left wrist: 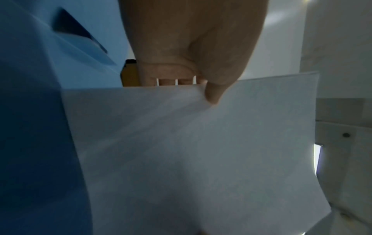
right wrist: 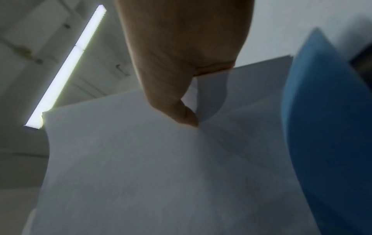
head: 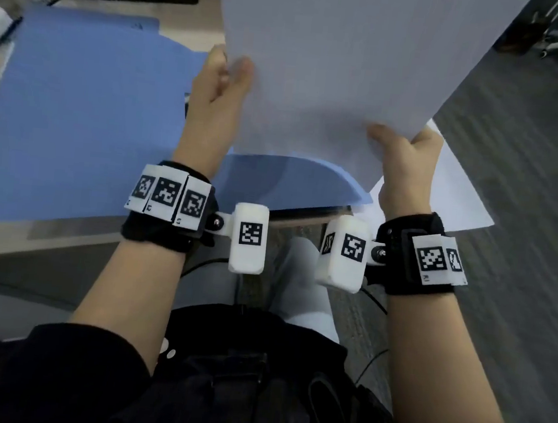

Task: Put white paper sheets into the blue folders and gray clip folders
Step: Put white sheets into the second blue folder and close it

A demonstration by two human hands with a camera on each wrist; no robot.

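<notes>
White paper sheets [head: 346, 64], plain and unmarked. Blue folder [head: 75, 116], one flat shade. Black wristbands [head: 163, 231] with white tags in black-and-white square codes; gray carpet [head: 528, 187], beige desk [head: 1, 249].

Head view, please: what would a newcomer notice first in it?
First, the white paper sheets, raised upright in the middle and filling the top of the view. The left hand pinches their left edge and the right hand their lower right corner, thumbs on the near face. Next, the blue folder lying open on the desk to the left, under and behind the sheets.
</notes>
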